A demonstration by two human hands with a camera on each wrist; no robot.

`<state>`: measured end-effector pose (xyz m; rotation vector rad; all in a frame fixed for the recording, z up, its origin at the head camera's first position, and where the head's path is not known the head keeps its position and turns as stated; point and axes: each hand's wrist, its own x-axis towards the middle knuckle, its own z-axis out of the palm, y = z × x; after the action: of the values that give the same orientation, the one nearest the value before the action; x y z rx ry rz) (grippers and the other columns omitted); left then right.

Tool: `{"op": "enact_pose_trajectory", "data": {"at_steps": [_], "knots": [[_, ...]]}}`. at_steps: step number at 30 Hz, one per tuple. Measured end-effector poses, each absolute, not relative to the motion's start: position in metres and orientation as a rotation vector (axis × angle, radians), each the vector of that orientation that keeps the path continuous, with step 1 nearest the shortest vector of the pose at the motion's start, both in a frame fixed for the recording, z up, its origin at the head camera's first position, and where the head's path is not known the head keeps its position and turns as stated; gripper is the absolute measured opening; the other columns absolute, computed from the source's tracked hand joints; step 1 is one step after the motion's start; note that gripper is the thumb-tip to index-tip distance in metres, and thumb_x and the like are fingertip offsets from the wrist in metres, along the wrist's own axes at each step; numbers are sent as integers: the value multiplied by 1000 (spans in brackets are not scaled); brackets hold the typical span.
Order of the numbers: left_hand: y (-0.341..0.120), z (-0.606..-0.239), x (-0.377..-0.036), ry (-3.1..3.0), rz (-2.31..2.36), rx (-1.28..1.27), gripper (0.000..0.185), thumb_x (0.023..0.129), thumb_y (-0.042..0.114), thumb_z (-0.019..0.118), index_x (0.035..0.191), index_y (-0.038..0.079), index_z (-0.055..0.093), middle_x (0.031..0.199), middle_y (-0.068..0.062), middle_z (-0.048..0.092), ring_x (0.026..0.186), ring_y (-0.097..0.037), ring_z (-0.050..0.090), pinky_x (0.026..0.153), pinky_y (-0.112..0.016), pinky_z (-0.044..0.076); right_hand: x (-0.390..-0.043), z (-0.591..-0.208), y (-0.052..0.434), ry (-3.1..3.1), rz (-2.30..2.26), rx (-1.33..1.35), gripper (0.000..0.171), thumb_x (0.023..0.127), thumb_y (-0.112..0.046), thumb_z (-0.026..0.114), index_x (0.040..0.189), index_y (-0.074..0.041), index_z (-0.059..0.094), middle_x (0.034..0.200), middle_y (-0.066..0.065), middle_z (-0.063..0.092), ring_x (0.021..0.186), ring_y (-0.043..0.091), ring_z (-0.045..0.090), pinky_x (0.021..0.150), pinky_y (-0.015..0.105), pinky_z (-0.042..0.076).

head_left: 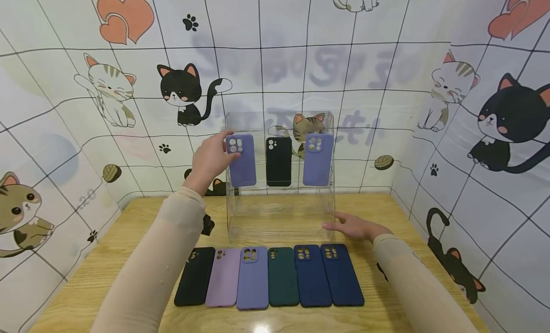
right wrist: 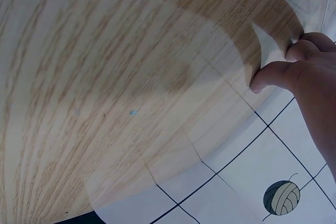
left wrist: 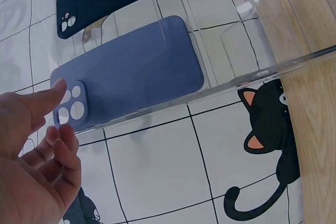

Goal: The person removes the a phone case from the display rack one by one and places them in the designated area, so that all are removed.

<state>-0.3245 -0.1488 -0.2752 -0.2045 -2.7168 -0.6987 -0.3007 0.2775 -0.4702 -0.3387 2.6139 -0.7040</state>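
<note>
lavender phone case (head_left: 242,160) stands upright just beyond the left hand (head_left: 210,159), fingers (left wrist: 44,98) loose, touching its camera end; right hand (head_left: 354,226) rests flat.

Matt phone cases (head_left: 253,278), clear glossy plastic stand (head_left: 280,213), wood-grain table (head_left: 129,218).

3 cases (head_left: 279,161) stand in the rack (head_left: 279,218); 6 cases (head_left: 269,275) lie before it.
</note>
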Motion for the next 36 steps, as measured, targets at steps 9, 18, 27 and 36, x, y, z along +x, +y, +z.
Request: {"op": "enact_pose_trajectory", "data": {"at_steps": [9, 18, 27, 36], "knots": [[-140, -277, -324, -2727, -655, -172, 66, 99, 29, 77, 158, 23, 49, 155, -18, 47, 117, -41, 69, 88, -56, 58, -300, -470, 278, 2606, -730, -351, 101, 98, -79, 49, 172, -18, 19, 175, 27, 23, 160, 55, 23, 122, 75, 26], [-140, -279, -328, -2747, -695, -141, 77, 99, 29, 76, 166, 22, 38, 157, -21, 46, 127, -43, 64, 97, -60, 56, -301, -470, 278, 2608, -736, -345, 101, 98, -80, 49, 172, -18, 19, 175, 26, 23, 160, 53, 23, 122, 74, 26], [-139, -282, -326, -2741, -674, -249, 63, 102, 23, 72, 158, 28, 43, 140, -17, 67, 111, -40, 71, 83, -53, 58, -301, -471, 277, 2613, -733, -346, 100, 98, -80, 49, 172, -20, 21, 175, 25, 24, 160, 53, 24, 122, 74, 26], [-142, -288, -326, -2759, -512, -276, 69, 102, 17, 70, 160, 36, 37, 119, -9, 79, 56, -26, 60, 49, -34, 38, -302, -472, 278, 2603, -739, -357, 98, 98, -79, 50, 172, -22, 21, 176, 24, 22, 160, 53, 23, 122, 75, 26]]}}
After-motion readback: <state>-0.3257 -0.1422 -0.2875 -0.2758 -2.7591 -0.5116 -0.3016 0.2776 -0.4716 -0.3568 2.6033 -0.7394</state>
